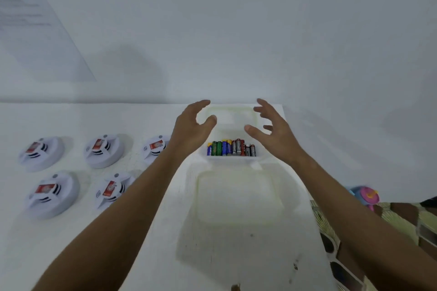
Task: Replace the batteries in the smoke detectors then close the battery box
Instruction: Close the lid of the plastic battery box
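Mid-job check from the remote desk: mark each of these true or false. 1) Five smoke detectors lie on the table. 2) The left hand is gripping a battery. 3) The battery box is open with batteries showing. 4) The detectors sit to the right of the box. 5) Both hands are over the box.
1) Five smoke detectors lie on the table: true.
2) The left hand grips a battery: false; it holds nothing, fingers loosely spread.
3) The battery box is open, batteries showing: true.
4) Detectors right of the box: false; they lie to its left.
5) Both hands over the box: true; the right hand hovers there too, also holding nothing.
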